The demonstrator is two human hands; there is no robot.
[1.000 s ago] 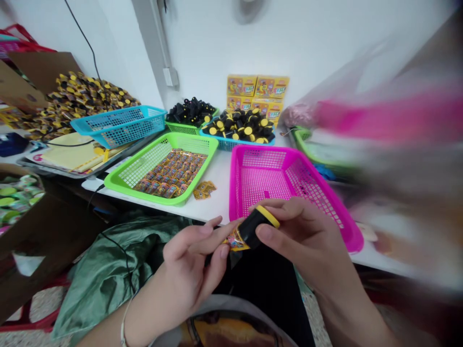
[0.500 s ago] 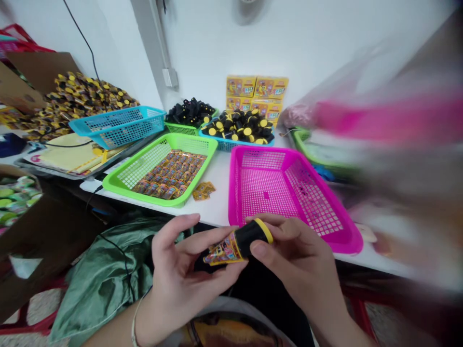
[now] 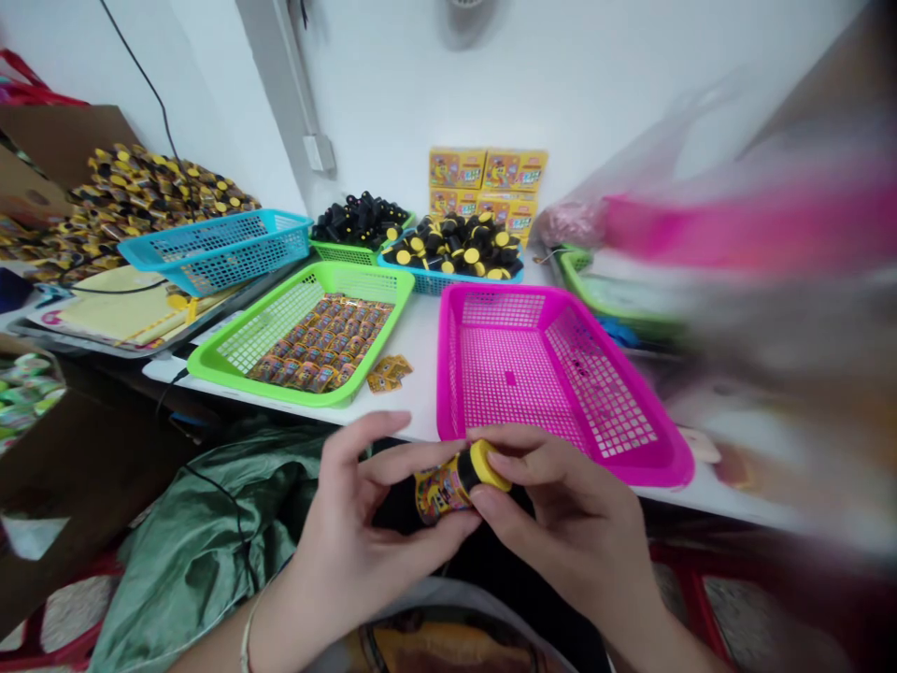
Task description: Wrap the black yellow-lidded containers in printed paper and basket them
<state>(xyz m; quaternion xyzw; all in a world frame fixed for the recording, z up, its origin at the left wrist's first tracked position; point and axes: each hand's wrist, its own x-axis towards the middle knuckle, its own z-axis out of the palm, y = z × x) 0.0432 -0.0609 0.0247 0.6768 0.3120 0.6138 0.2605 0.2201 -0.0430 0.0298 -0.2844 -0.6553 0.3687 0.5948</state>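
Two hands grip one small black bottle point(image 3: 466, 469) in front of you, at the near edge of the pink basket point(image 3: 510, 350). Your left hand point(image 3: 361, 528) pinches the printed sleeve point(image 3: 440, 492) between thumb and finger, index finger raised; your right hand point(image 3: 578, 514) grips the yellow cap point(image 3: 489, 465).

Change from previous frame: the sleeve now covers more of the bottle, leaving only a short black band beside the cap. Its flattened end no longer sticks out.

Containers: your near green basket point(image 3: 301, 398) holds rows of printed packs point(image 3: 322, 344). No contents seen in the pink basket. Behind, the blue basket point(image 3: 448, 283) is heaped with yellow-capped black bottles point(image 3: 459, 245); the rear green basket point(image 3: 343, 253) holds black pieces point(image 3: 361, 220). Loose printed pieces point(image 3: 388, 373) lie between your two front baskets.
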